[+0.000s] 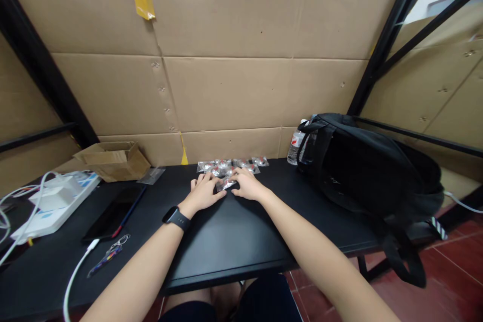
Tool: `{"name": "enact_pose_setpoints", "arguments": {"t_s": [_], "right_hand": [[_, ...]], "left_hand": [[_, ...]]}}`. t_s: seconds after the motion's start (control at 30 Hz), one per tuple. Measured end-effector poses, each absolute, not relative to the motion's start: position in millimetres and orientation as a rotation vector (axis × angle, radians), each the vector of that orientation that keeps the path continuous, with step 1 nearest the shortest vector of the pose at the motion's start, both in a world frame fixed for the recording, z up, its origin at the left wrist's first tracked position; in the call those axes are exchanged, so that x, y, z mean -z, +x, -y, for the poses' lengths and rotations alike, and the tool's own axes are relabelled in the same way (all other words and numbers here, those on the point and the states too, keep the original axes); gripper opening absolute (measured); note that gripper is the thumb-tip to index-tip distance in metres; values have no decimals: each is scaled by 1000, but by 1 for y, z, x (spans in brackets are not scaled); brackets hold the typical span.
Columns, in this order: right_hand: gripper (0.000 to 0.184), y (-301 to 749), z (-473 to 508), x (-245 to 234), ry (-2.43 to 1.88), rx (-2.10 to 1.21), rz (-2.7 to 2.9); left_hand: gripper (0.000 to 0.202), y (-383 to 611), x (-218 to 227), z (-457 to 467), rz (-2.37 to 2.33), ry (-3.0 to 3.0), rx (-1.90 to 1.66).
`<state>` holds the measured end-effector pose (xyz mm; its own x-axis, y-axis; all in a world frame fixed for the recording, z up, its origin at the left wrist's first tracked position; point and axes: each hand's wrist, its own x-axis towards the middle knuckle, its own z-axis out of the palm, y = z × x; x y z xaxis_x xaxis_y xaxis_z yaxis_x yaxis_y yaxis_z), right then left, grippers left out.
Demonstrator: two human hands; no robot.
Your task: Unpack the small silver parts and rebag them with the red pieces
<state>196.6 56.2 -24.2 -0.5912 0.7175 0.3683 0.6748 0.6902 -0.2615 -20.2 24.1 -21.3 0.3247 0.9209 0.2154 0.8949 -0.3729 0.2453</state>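
Note:
A small clear plastic packet (225,184) with something red and silvery inside sits between my two hands, near the back of the black table. My left hand (204,192), with a dark watch on the wrist, has its thumb and fingers at the packet's left edge. At the right edge, the fingers of my right hand (248,184) close on the same packet. Just behind it lie several similar packets (260,161) in loose rows, partly covered by my fingers. What exactly the packets contain is too small to make out.
A black backpack (362,166) and a water bottle (295,146) stand at the right. Leftward are a brown paper bag (116,163), a phone (113,211), a keyring (109,254) and a white power strip (60,209) with cables. Cardboard (226,90) walls off the back.

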Motion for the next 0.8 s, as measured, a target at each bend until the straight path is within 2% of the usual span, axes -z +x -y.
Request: {"name": "enact_pose_setpoints", "arguments": {"t_s": [0.1, 0.2, 0.3, 0.37, 0.6, 0.8], "right_hand": [[19, 194, -57, 26, -1102, -129, 2421], [18, 194, -56, 25, -1106, -162, 2418], [35, 195, -56, 25, -1139, -191, 2459], [40, 195, -56, 26, -1180, -159, 2449], [19, 194, -65, 25, -1169, -220, 2420], [18, 225, -86, 18, -1238, -421, 2086]], "left_hand": [[35, -21, 23, -25, -1669, 2543, -507], [30, -21, 23, -26, -1645, 2546, -523], [25, -21, 23, -28, -1638, 2550, -529], [25, -20, 23, -30, -1640, 2546, -534], [36, -18, 20, -33, -1650, 2450, -594], [34, -40, 4, -32, -1769, 2466, -546]]}}
